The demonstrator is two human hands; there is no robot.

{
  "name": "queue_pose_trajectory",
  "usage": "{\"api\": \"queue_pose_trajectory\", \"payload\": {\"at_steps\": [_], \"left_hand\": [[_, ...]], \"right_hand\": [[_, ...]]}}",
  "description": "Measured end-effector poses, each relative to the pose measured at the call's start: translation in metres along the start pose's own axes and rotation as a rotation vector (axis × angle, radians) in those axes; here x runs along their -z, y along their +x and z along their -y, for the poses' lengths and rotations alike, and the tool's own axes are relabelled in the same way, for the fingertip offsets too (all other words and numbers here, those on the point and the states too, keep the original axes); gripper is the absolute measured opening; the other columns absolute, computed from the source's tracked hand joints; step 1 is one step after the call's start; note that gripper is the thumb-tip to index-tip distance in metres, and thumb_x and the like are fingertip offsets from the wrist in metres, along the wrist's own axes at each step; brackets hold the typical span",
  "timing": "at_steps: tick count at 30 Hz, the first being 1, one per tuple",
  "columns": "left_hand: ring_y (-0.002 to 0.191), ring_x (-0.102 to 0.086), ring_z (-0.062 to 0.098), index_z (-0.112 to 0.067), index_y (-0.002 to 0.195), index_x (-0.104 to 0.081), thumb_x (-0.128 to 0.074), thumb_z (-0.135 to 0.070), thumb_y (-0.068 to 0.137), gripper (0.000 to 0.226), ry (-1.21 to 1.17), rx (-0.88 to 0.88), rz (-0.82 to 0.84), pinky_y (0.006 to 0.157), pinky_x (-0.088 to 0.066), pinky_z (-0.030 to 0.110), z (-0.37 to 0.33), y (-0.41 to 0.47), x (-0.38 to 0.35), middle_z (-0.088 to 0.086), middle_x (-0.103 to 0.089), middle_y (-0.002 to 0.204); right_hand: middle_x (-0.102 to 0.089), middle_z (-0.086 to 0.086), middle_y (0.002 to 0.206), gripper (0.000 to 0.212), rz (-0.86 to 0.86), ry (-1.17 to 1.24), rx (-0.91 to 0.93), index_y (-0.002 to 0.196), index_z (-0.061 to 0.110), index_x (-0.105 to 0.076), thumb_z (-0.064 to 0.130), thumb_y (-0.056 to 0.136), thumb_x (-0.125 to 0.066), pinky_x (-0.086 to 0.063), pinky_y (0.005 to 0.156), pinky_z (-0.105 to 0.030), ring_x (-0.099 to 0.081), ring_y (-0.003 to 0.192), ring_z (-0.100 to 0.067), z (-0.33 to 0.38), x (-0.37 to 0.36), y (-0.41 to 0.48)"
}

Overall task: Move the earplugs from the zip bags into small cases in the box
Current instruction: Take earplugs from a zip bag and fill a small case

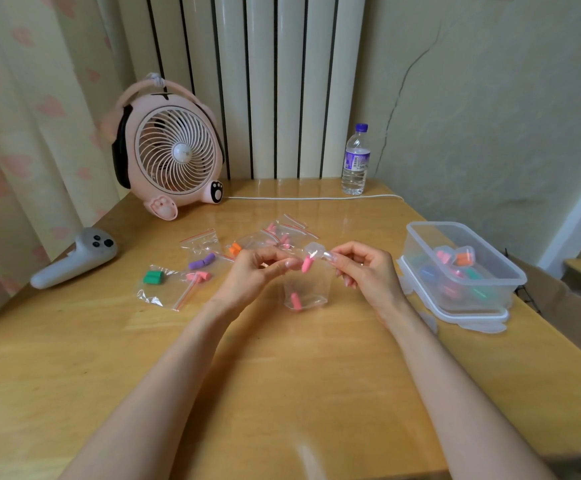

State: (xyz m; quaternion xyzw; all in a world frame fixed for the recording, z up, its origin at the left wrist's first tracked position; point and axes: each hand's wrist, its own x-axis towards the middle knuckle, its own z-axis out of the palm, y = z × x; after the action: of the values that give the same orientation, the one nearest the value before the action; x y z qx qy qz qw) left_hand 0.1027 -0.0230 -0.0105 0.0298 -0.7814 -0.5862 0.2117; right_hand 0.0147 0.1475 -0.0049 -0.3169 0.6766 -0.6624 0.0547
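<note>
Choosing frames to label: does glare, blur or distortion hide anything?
Head view: edges stretched by the wide lens; glare on the table; pink earplug and clear case slightly soft, still readable; bottom right corner smeared.

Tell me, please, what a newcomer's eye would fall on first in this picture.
Probably the two hands in the middle, above the table: the left hand pinches a pink earplug beside a small clear case that the right hand holds, with a zip bag hanging below. Next comes the pink fan at the back left, then the clear plastic box of coloured earplugs in cases on the right.
</note>
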Motion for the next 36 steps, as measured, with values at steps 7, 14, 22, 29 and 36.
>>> {"api": "queue_pose_trajectory", "payload": {"at_steps": [7, 14, 22, 29, 36], "left_hand": [[0.108, -0.06, 0.015, -0.012, 0.096, -0.072, -0.07, -0.016, 0.079, 0.018, -0.025, 0.011, -0.002, 0.097, -0.044, 0.03, 0.002, 0.0, -0.001, 0.001, -0.071, 0.103], [0.067, -0.049, -0.004, -0.009, 0.091, -0.071, -0.073, -0.014, 0.077, 0.015, 0.096, -0.012, 0.06, 0.067, -0.039, 0.007, 0.001, -0.001, -0.004, -0.016, -0.067, 0.077], [0.065, -0.051, 0.008, -0.018, 0.076, -0.069, -0.074, -0.013, 0.076, 0.007, 0.219, 0.02, 0.081, 0.06, -0.04, 0.016, 0.011, 0.001, 0.0, -0.002, -0.064, 0.072], [0.058, -0.055, 0.007, -0.002, 0.065, -0.062, -0.073, 0.001, 0.075, 0.015, 0.157, 0.062, 0.002, 0.063, -0.044, 0.019, 0.017, 0.005, -0.001, 0.0, -0.064, 0.062], [0.053, -0.055, 0.012, 0.007, 0.065, -0.061, -0.063, -0.004, 0.084, 0.022, 0.015, 0.086, 0.052, 0.06, -0.045, 0.02, 0.016, 0.001, -0.003, 0.003, -0.065, 0.054]], "right_hand": [[-0.053, 0.001, 0.054, 0.008, 0.046, -0.016, -0.014, 0.085, -0.004, -0.066, 0.004, 0.083, -0.066, -0.034, 0.043, -0.012, -0.045, 0.043, 0.0, 0.0, -0.004, -0.001], [-0.056, -0.002, 0.057, 0.007, 0.027, 0.021, 0.009, 0.084, -0.002, -0.065, 0.005, 0.084, -0.065, -0.034, 0.044, -0.013, -0.044, 0.044, -0.003, 0.001, -0.003, -0.001], [-0.062, 0.0, 0.058, 0.01, 0.006, 0.118, 0.034, 0.077, 0.011, -0.066, 0.007, 0.086, -0.062, -0.034, 0.043, -0.017, -0.046, 0.045, -0.009, 0.002, 0.0, 0.001], [-0.064, -0.003, 0.063, 0.004, 0.057, 0.068, -0.022, 0.086, 0.012, -0.067, 0.009, 0.086, -0.063, -0.033, 0.043, -0.018, -0.047, 0.045, -0.01, -0.001, -0.001, 0.002], [-0.056, -0.007, 0.068, 0.014, 0.14, -0.133, -0.122, 0.098, 0.007, -0.064, 0.003, 0.085, -0.064, -0.031, 0.041, -0.009, -0.047, 0.042, 0.005, -0.004, -0.007, -0.003]]}}
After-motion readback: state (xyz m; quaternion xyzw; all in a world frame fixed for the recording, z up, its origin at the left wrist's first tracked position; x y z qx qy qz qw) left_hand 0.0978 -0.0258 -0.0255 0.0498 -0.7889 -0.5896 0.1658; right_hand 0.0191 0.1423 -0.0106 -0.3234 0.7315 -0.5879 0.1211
